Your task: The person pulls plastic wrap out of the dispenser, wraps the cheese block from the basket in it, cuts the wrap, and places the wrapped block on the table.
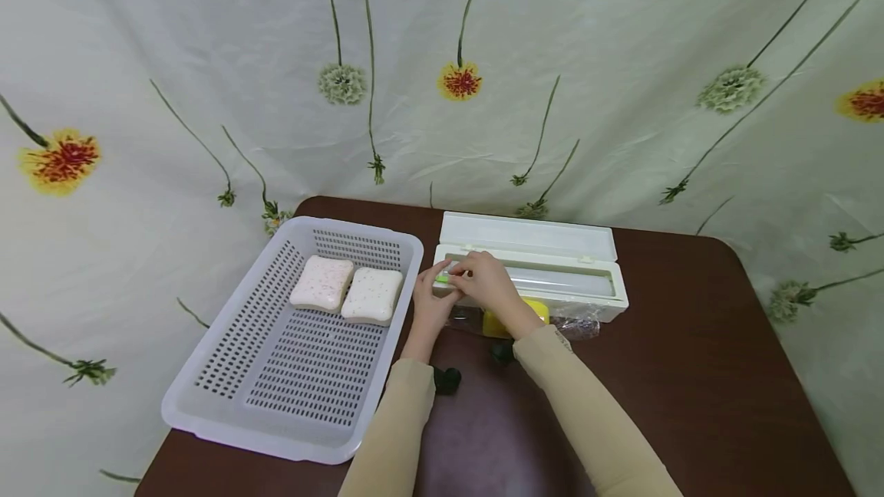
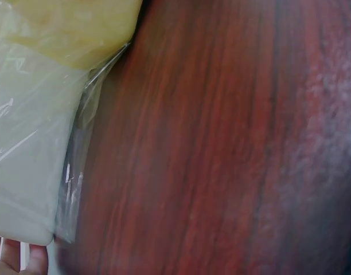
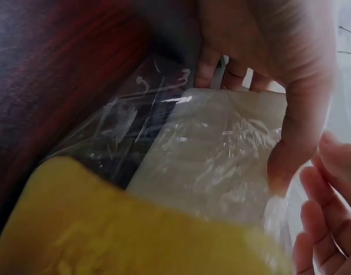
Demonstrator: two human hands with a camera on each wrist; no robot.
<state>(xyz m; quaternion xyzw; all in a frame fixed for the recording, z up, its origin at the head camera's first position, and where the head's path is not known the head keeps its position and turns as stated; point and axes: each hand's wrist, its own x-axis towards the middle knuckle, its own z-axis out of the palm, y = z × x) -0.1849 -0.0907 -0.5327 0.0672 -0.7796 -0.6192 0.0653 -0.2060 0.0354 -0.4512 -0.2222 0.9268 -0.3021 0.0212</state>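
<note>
The white box (image 1: 580, 305) lies on the table (image 1: 691, 343) at 12 o'clock from the person, its lid (image 1: 528, 235) swung back and a roll (image 1: 559, 281) inside. Both hands meet at its 9 o'clock end: the left hand (image 1: 431, 301) and right hand (image 1: 486, 276) have bent fingers close around a small green piece (image 1: 442, 278), but I cannot tell whether either pinches it or the film's edge.

Loose clear film (image 1: 576, 327) bunches along the box's 6 o'clock side, beside a yellow patch (image 1: 535, 311). Slack like that could fold and cling to itself, or snag under a wrist. With both hands at one end, an uneven tug might tear the film aslant, or swing the unheld 3 o'clock end around.
</note>
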